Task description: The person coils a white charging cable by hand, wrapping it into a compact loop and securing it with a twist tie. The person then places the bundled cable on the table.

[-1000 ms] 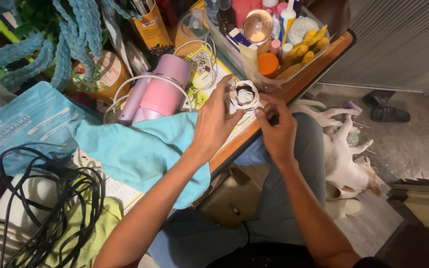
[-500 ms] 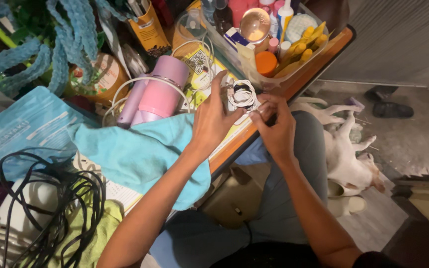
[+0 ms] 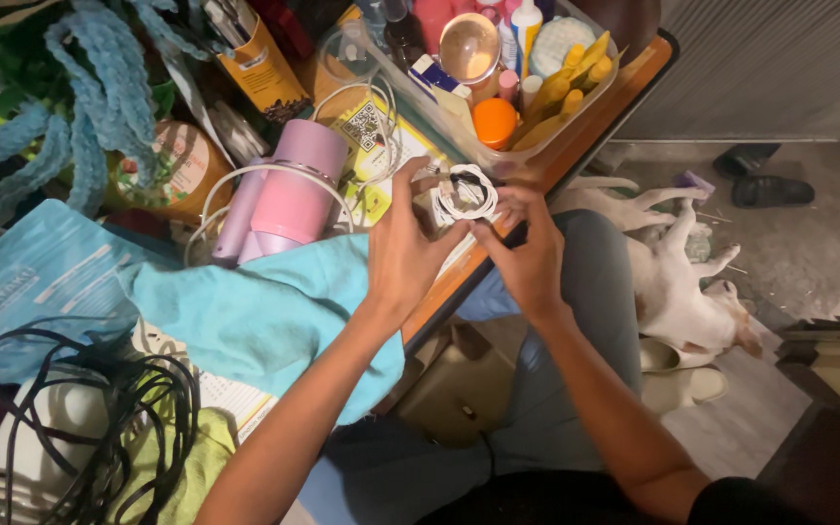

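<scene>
Both hands meet over the near edge of the counter [image 3: 576,156], at the middle of the view. The left hand [image 3: 402,255] grips a small coil of white cable [image 3: 466,194] from its left side, thumb up beside the coil and fingers curled behind it. The right hand [image 3: 529,255] pinches the same coil from below and to the right, fingertips closed on the loop; a short dark piece shows at its thumb, too small to identify. The coil is held just above the counter edge, in front of a clear plastic bin [image 3: 603,83].

The bin holds an orange-capped jar [image 3: 494,122], yellow tubes [image 3: 568,87] and assorted bottles. Left of the coil lies a pink bottle [image 3: 289,194] on its side, with a loose white cord [image 3: 245,180] looped around it. A teal cloth [image 3: 264,311] drapes over the counter edge under the left forearm. A tangle of black cable [image 3: 89,428] lies at lower left on a light green cloth [image 3: 187,467]. A blue pouch [image 3: 31,282] lies at far left, with blue knitted yarn [image 3: 80,87] above it.

The person sits in grey trousers, an olive bag [image 3: 459,389] at the lap. A white dog [image 3: 673,282] lies on the floor [image 3: 809,243] at the right, beside the person's leg.
</scene>
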